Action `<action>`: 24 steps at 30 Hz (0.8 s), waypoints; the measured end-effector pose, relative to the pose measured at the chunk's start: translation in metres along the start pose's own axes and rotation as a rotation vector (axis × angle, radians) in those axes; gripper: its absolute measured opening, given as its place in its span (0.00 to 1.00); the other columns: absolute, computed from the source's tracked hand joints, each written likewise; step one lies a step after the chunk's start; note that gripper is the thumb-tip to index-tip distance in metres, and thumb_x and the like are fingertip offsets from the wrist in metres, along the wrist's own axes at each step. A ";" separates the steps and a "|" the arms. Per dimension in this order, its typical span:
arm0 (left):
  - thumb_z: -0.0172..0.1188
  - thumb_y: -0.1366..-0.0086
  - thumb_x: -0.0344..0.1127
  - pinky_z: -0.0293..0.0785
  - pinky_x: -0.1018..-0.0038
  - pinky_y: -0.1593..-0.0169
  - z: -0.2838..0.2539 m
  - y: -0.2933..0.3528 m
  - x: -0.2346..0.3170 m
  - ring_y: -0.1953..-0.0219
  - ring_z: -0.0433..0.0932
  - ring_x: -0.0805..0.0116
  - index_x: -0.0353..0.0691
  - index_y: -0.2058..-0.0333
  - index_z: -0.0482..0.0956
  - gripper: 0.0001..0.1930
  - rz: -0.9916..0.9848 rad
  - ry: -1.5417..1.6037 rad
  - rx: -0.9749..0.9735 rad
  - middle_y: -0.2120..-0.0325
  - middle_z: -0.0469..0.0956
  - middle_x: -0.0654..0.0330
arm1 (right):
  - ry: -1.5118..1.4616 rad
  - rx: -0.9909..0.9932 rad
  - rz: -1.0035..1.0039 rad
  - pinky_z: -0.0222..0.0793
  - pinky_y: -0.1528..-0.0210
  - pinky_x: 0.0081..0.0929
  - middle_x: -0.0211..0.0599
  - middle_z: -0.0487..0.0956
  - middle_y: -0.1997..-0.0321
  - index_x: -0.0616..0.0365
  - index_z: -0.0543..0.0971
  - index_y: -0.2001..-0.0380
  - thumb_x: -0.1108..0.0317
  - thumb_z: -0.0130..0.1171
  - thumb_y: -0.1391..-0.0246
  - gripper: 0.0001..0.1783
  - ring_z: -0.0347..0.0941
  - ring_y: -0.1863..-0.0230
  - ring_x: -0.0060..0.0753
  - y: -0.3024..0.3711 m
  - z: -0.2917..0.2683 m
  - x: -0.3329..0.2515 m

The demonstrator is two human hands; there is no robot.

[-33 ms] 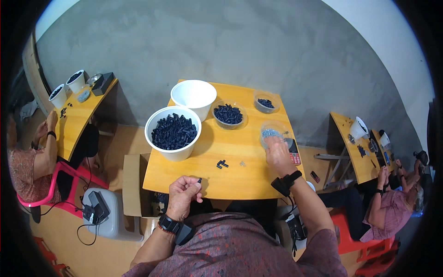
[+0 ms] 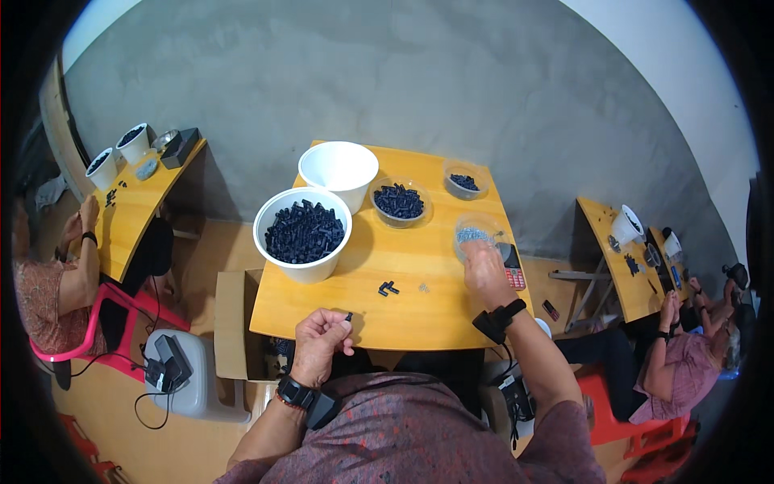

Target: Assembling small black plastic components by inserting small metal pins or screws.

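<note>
My left hand (image 2: 321, 337) is closed at the table's front edge, with a small black tube-like piece (image 2: 348, 316) pinched between thumb and forefinger. My right hand (image 2: 486, 270) reaches into a clear plastic bowl (image 2: 463, 222) of small silvery metal pieces (image 2: 470, 234). Its fingers are drawn together at the tips, and whatever they pinch is hidden. A few loose black pieces (image 2: 389, 288) lie between my hands, beside a little group of tiny metal pieces (image 2: 424, 287). Just right of the bowl lies a red and black keypad phone (image 2: 514, 274).
On the yellow table (image 2: 435, 319) stand a white bucket (image 2: 260, 234) full of black pieces, another white bucket (image 2: 339, 165), and two clear bowls of black parts (image 2: 399, 201), (image 2: 463, 182). A cardboard box (image 2: 232, 323) is below left. Other people work at side tables.
</note>
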State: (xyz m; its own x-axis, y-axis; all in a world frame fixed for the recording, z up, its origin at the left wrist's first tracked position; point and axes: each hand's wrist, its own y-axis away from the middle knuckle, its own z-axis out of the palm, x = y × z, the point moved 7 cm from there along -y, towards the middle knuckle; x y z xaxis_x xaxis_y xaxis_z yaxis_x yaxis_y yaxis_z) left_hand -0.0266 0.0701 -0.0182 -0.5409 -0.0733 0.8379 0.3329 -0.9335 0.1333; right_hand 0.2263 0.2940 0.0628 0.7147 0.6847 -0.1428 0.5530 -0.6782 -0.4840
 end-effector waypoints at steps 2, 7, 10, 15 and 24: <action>0.63 0.34 0.25 0.80 0.78 0.74 -0.002 0.001 -0.001 0.78 0.78 0.74 0.34 0.63 0.78 0.03 -0.006 0.007 0.007 0.72 0.80 0.60 | -0.067 0.022 -0.021 0.69 0.49 0.50 0.54 0.79 0.58 0.63 0.79 0.58 0.81 0.52 0.51 0.16 0.74 0.52 0.59 -0.005 0.006 -0.008; 0.63 0.33 0.25 0.80 0.78 0.75 -0.003 0.001 -0.001 0.77 0.78 0.74 0.33 0.62 0.78 0.03 0.009 -0.015 0.010 0.73 0.80 0.60 | -0.211 0.044 -0.071 0.70 0.49 0.49 0.55 0.80 0.59 0.64 0.79 0.61 0.84 0.49 0.51 0.15 0.73 0.52 0.60 -0.022 0.007 -0.036; 0.63 0.33 0.25 0.81 0.78 0.74 -0.002 0.000 -0.002 0.77 0.79 0.74 0.33 0.62 0.78 0.03 0.009 -0.010 0.000 0.73 0.80 0.60 | -0.282 0.023 -0.059 0.70 0.48 0.48 0.55 0.80 0.59 0.65 0.79 0.61 0.85 0.49 0.51 0.15 0.73 0.52 0.61 -0.025 0.009 -0.037; 0.64 0.34 0.25 0.81 0.77 0.74 -0.001 0.002 -0.002 0.77 0.79 0.74 0.34 0.62 0.78 0.04 0.009 -0.003 -0.007 0.73 0.80 0.60 | -0.439 -0.021 0.091 0.69 0.48 0.47 0.55 0.79 0.61 0.65 0.78 0.61 0.85 0.51 0.51 0.13 0.73 0.53 0.60 -0.022 0.012 -0.033; 0.64 0.34 0.26 0.82 0.76 0.72 -0.002 0.003 -0.002 0.76 0.79 0.73 0.34 0.62 0.78 0.04 0.005 -0.023 -0.001 0.73 0.80 0.59 | -0.360 0.056 -0.148 0.70 0.45 0.41 0.51 0.78 0.56 0.65 0.78 0.56 0.83 0.59 0.51 0.16 0.74 0.50 0.57 0.005 -0.035 -0.097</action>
State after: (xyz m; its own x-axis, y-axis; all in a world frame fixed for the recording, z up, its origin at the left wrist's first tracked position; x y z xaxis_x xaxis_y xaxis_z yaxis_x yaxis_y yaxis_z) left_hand -0.0257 0.0673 -0.0205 -0.5216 -0.0702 0.8503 0.3349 -0.9335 0.1284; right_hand 0.1751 0.2147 0.1043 0.4276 0.8307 -0.3566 0.6073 -0.5562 -0.5673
